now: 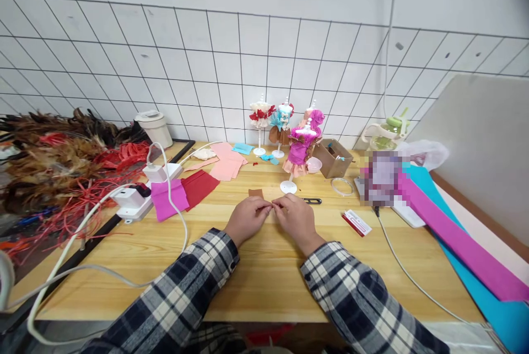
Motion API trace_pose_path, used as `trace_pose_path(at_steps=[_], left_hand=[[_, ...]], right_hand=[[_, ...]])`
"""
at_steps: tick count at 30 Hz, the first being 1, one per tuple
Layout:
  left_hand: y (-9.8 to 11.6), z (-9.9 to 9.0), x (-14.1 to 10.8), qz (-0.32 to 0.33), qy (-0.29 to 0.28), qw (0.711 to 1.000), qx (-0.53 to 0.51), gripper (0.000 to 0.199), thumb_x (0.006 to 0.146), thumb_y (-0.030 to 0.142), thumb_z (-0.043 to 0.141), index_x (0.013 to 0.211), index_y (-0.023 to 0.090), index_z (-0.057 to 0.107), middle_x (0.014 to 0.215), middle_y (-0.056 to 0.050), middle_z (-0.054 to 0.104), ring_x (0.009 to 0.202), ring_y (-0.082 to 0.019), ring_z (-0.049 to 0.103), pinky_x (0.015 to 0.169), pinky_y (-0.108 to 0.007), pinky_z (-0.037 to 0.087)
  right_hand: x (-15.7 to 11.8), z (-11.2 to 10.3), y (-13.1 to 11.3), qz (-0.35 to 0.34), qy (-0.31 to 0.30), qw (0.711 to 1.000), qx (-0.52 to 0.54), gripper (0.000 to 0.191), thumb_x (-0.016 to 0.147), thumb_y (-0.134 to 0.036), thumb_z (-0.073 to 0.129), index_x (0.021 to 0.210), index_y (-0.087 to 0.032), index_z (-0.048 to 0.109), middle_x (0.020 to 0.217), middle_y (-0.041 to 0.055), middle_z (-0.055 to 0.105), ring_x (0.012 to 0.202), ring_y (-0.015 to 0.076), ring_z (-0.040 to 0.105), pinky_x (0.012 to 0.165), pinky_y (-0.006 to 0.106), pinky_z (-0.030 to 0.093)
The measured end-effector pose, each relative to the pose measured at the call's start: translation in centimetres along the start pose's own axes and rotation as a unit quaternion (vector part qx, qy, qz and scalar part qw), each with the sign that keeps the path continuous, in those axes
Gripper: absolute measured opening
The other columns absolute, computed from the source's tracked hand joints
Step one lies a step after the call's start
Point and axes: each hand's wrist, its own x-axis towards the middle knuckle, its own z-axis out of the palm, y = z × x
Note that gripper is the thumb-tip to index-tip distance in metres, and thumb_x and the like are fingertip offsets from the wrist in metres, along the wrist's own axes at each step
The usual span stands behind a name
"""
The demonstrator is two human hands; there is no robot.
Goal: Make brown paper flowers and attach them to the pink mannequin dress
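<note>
Near the middle of the wooden table (256, 288), my left hand (248, 219) and my right hand (295, 221) meet at the fingertips. Both are closed in a pinch, and whatever lies between the fingers is too small to make out. A brown paper piece (255, 193) lies just beyond my left hand. Behind my right hand is a black cutter (312, 200). A small dress form in magenta and peach paper (301, 150) stands upright on a white round base beyond my hands, with several similar forms behind it.
Magenta paper (169, 199), red paper (200, 188) and pink sheets (226, 162) lie left, beside power strips (134, 205) with cables. Feathers (74, 150) fill the far left. A cardboard box (333, 159), a red-white packet (356, 223) and long paper strips (467, 238) are right.
</note>
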Motion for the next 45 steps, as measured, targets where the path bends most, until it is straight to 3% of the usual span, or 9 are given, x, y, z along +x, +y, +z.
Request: trace_pose_path(at_steps=[9, 16, 23, 37, 45], left_hand=[[-0.74, -0.19, 0.04, 0.004, 0.007, 0.999, 0.045, 0.023, 0.088, 0.03, 0.049, 0.091, 0.022, 0.07, 0.086, -0.004, 0.07, 0.082, -0.019, 0.061, 0.076, -0.031, 0.045], [-0.57, -0.5, -0.07, -0.005, 0.009, 0.999, 0.046, 0.022, 0.086, 0.03, 0.052, 0.084, 0.02, 0.072, 0.079, -0.004, 0.069, 0.076, -0.018, 0.061, 0.071, -0.03, 0.045], [-0.64, -0.48, -0.01, -0.019, 0.001, 0.999, -0.029, 0.021, 0.082, 0.022, 0.053, 0.079, 0.022, 0.074, 0.078, -0.002, 0.072, 0.073, -0.016, 0.063, 0.071, -0.027, 0.046], [-0.95, -0.25, 0.08, -0.03, -0.028, 0.994, -0.099, 0.025, 0.084, 0.026, 0.05, 0.08, 0.02, 0.074, 0.076, -0.001, 0.072, 0.068, -0.013, 0.063, 0.063, -0.022, 0.045], [-0.7, -0.3, -0.01, -0.033, -0.008, 0.999, -0.043, 0.023, 0.084, 0.028, 0.053, 0.079, 0.021, 0.074, 0.072, 0.0, 0.071, 0.064, -0.012, 0.062, 0.06, -0.022, 0.041]], right_hand=[[0.13, 0.26, 0.37, -0.07, -0.047, 0.996, 0.015, 0.024, 0.091, -0.027, 0.048, 0.104, -0.025, 0.068, 0.087, 0.0042, 0.065, 0.083, 0.016, 0.057, 0.071, 0.026, 0.039], [0.04, 0.35, 0.29, -0.068, -0.064, 0.995, 0.041, 0.025, 0.09, -0.026, 0.047, 0.102, -0.022, 0.069, 0.086, 0.0048, 0.065, 0.081, 0.0152, 0.058, 0.069, 0.025, 0.041], [-0.04, 0.25, 0.16, -0.072, -0.064, 0.994, 0.041, 0.024, 0.089, -0.027, 0.048, 0.098, -0.022, 0.07, 0.083, 0.0045, 0.065, 0.079, 0.0153, 0.058, 0.068, 0.025, 0.041], [0.02, 0.11, 0.43, -0.068, -0.06, 0.995, 0.038, 0.025, 0.089, -0.027, 0.049, 0.101, -0.023, 0.07, 0.086, 0.0051, 0.066, 0.081, 0.0155, 0.059, 0.069, 0.025, 0.041], [0.03, 0.32, 0.57, -0.036, -0.051, 0.996, 0.068, 0.025, 0.089, -0.028, 0.05, 0.103, -0.024, 0.07, 0.088, 0.0048, 0.067, 0.081, 0.0152, 0.06, 0.071, 0.024, 0.043]])
